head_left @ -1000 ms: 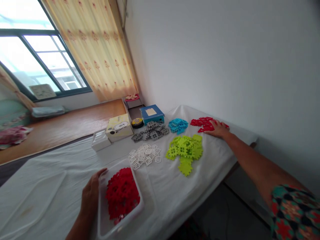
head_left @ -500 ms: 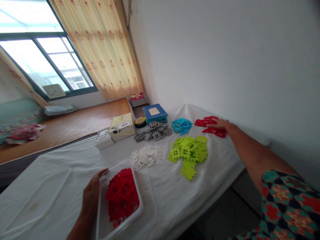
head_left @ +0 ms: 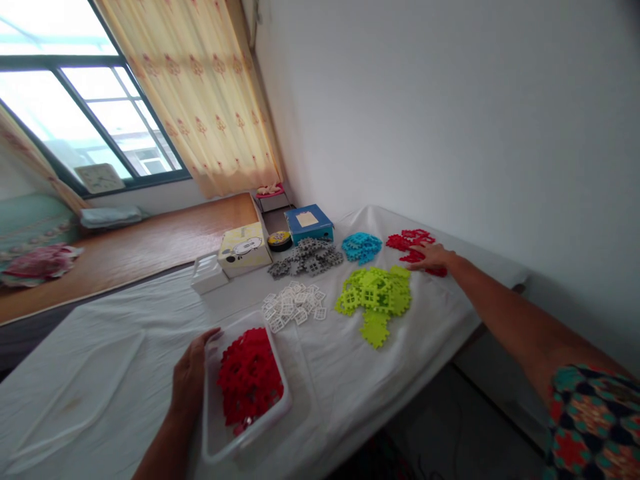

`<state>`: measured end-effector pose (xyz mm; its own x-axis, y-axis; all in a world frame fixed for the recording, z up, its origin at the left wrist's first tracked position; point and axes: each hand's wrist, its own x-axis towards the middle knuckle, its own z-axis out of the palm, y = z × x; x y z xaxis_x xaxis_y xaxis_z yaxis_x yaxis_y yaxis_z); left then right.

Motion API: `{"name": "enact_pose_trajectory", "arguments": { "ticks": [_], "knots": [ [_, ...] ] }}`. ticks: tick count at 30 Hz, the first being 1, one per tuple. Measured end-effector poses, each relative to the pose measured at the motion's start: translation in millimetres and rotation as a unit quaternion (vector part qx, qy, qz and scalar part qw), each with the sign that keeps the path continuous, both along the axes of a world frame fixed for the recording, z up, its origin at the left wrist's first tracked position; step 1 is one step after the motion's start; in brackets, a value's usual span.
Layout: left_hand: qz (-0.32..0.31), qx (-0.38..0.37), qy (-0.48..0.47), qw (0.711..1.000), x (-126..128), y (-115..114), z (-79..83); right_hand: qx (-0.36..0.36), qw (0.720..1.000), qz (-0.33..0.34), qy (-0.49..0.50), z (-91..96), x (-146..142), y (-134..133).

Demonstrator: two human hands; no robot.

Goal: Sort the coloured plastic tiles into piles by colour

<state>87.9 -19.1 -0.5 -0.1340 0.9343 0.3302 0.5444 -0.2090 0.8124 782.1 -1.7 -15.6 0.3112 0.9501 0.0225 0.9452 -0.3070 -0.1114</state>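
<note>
My left hand (head_left: 191, 370) grips the left rim of a translucent white plastic bin (head_left: 287, 407), fingertips over its far corner. Inside the bin lies a heap of red interlocking plastic tiles (head_left: 253, 377). Stretched out to the far right, my right hand (head_left: 431, 256) rests over a small group of red tiles (head_left: 413, 237) near the wall, its fingers extended and apart. Part of those tiles is hidden beneath the hand. Closest to it are a pile of lime-green tiles (head_left: 375, 293) and a smaller pile of blue tiles (head_left: 362, 247).
White window-shaped pieces (head_left: 295, 303) and a grey pile (head_left: 310, 257) lie mid-table. Behind stand a blue box (head_left: 309, 227), a round black-and-yellow tin (head_left: 279, 241), a cream box (head_left: 245, 250) and a white box (head_left: 207, 273). A clear lid (head_left: 80, 393) lies left. The wall borders the table's far right side.
My right hand has drawn slightly left and nearer over the red tiles, now covering different ones. My left hand stays on the bin, and the view has shifted a little.
</note>
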Motion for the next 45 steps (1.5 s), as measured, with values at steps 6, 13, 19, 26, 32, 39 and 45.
{"name": "enact_pose_trajectory", "arguments": {
  "ticks": [6, 13, 19, 26, 32, 39, 45],
  "knots": [
    [-0.002, -0.005, -0.024, 1.0, -1.5, 2.8, -4.0, 0.051, 0.997, 0.04, -0.043, -2.6, -7.2, -15.5],
    [-0.023, -0.013, -0.027, 0.999, -2.9, 4.4, -7.5, 0.01, 0.993, 0.037, -0.112, 13.5, -14.7, -15.2],
    [-0.031, 0.006, -0.036, 0.999, 1.9, 2.6, -5.6, 0.003, 0.992, 0.009, -0.129, 27.0, -22.8, -15.4],
    [-0.038, 0.007, -0.052, 0.998, 5.8, 1.2, -5.5, 0.134, 0.987, 0.005, -0.092, 84.7, -76.8, -14.5],
    [-0.051, 0.011, -0.049, 0.997, 10.9, -2.6, -1.2, 0.297, 0.897, 0.283, 0.168, 138.8, -298.1, -39.2],
    [-0.073, -0.001, -0.103, 0.992, 9.7, -5.9, -0.3, 0.161, 0.823, 0.5, 0.216, 79.0, -493.7, -74.7],
    [-0.077, -0.039, -0.12, 0.989, 8.6, -3.4, -2.7, 0.215, 0.848, 0.461, 0.151, 72.2, -438.8, -79.5]
  ]
}}
